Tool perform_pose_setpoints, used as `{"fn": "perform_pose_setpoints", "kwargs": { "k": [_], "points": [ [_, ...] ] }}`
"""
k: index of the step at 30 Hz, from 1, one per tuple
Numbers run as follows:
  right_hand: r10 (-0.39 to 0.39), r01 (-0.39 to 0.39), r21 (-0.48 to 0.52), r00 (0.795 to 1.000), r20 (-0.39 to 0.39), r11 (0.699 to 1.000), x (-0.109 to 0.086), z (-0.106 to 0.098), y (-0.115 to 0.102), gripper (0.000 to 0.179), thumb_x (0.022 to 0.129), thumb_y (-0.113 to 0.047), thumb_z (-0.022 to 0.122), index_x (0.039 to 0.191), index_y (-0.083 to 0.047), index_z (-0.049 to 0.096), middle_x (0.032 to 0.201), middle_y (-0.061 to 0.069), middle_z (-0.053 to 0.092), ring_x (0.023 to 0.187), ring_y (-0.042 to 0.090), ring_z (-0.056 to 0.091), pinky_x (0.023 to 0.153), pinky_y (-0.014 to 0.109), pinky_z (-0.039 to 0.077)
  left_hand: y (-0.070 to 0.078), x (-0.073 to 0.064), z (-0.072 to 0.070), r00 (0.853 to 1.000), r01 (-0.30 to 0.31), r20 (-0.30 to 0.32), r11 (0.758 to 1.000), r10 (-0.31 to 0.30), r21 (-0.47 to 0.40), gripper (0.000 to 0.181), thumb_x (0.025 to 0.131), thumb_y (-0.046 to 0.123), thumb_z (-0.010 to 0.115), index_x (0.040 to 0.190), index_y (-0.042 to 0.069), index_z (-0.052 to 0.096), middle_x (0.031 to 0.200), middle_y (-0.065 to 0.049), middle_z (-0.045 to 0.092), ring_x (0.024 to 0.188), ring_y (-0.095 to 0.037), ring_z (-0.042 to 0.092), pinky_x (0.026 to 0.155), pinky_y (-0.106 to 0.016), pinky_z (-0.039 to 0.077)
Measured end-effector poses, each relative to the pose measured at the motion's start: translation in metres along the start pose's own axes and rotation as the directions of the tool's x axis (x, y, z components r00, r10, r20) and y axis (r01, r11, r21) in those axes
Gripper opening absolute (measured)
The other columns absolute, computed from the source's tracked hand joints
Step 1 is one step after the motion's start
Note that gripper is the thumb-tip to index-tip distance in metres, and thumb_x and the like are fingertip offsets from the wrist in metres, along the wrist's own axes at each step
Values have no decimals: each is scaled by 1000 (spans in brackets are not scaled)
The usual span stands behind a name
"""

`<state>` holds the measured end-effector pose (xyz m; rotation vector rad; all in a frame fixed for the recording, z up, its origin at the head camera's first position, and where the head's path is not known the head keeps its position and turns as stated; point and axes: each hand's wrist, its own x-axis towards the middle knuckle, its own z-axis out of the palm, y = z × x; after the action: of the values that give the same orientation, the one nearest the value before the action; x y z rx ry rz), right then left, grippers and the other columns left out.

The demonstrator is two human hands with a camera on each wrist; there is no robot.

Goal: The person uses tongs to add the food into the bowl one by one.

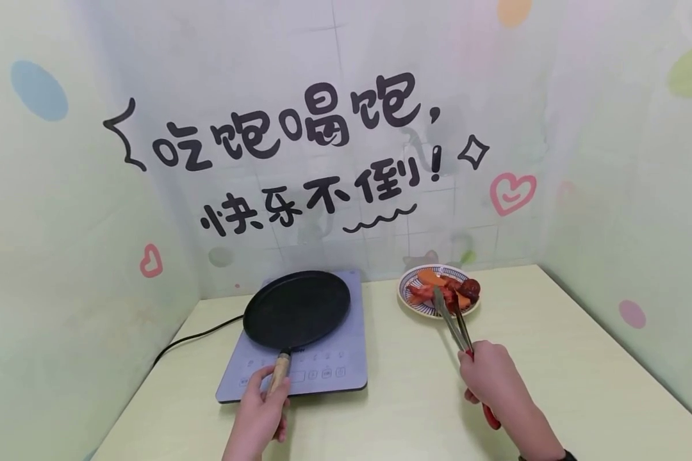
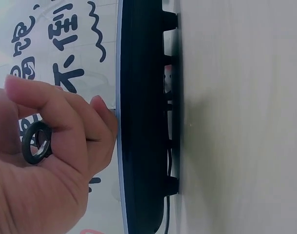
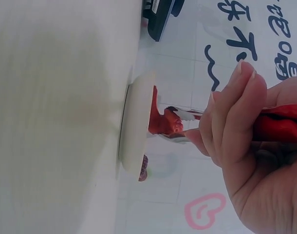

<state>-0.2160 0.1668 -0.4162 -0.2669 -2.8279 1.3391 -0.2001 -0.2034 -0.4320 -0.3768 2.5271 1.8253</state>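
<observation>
Wall point(image 1: 329, 163): stands behind everything, with large dark lettering and pink hearts on it
Table point(image 1: 403, 384): pale, spread out before me, under both my arms
Cooker point(image 1: 317, 381): flat, on the left part of the table, with a black cord point(image 1: 202, 333) running off to its left
Pan point(image 1: 296, 307): black and round, sitting on the cooker towards its back
Tongs point(image 1: 452, 326): red-gripped, slanting forward and left from my right hand point(image 1: 490, 378), with their two tips set apart among the food point(image 1: 421, 293)
Plate point(image 1: 402, 298): at the back of the table, to the right of the cooker, with a patterned rim
Right hand: forearm comes in from the lower right, angled forward and left; my fingers are clamped on the tongs, and one red grip end sticks out below
Left hand point(image 1: 262, 410): forearm comes up from the bottom edge, leaning slightly right; my fingers are curled round the pan's wooden handle point(image 1: 279, 374)
Food: red and orange pieces on the plate; one red piece lies between the tong tips, and I cannot tell whether it is lifted clear
</observation>
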Motion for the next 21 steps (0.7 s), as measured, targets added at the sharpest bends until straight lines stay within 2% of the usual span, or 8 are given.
{"fn": "perform_pose_setpoints", "kwargs": {
  "k": [11,21],
  "points": [
    [-19,20,11,1000,-18,1000,1,-1,-1,23,107,-14,56,90,2,59,72,12,61,48,16,64,52,34,54,0,2,0,1000,-14,-8,1000,14,21,61,110,24,56,160,3,28,89,-12,62,52,-17,51,46,-33,48],
    [-37,39,38,998,-49,999,-2,1,-4,21,107,-13,56,105,7,63,72,12,60,48,16,63,51,33,54,-3,2,-1,1000,-22,-5,999,22,43,62,110,24,56,160,2,27,90,-13,62,52,-18,51,46,-34,48]
  ]
}}
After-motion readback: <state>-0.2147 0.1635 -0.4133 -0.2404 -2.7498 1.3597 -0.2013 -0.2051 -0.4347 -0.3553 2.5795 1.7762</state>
